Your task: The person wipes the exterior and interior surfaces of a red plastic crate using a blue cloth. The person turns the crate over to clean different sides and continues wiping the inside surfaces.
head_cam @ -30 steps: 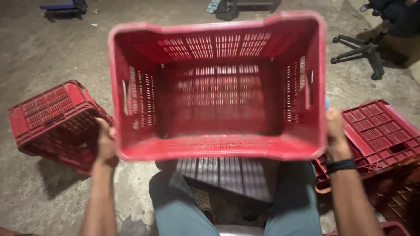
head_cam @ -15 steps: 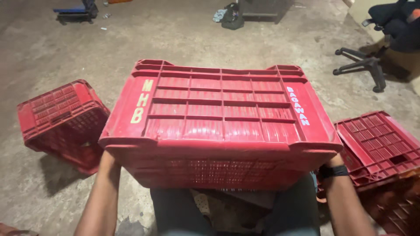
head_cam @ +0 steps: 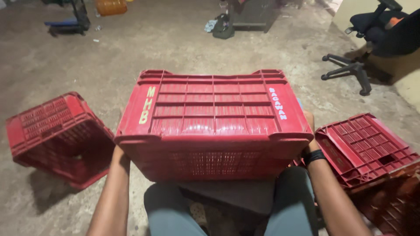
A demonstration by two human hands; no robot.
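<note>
The big red crate (head_cam: 213,118) is now bottom-up. 1 second ago its open mouth faced the camera and the slatted inside showed; half a second ago it had already flipped, and since then it has only settled a little lower. So the turn-over looks done, in my view, and the crate reads as parked rather than mid-swing.

Position: centre of view, over the person's lap, held above the knees (head_cam: 288,201). I can't tell whether it rests on the legs or hangs free.

Orientation: ribbed base faces up, open mouth faces down, rim edge toward the person at 6 o'clock. Long axis runs 9 to 3 o'clock, short axis 12 to 6. Painted lettering runs along both short ends of the base.

Hands: well apart, 1 at each short end. Left hand (head_cam: 119,154) is at the crate's 8 o'clock corner, mostly tucked under the rim, so the finger grip is hidden. Right hand (head_cam: 309,126) is at the 4 o'clock side, pressed to the end wall, black wristband (head_cam: 314,156) just behind it. Both seem clamped on the crate.

Around it: 1 red crate tipped on its side (head_cam: 57,135) at 9 o'clock on the concrete floor (head_cam: 175,43), more red crates stacked (head_cam: 367,148) at 3 to 4 o'clock, office chair (head_cam: 372,39) at 2 o'clock.
</note>
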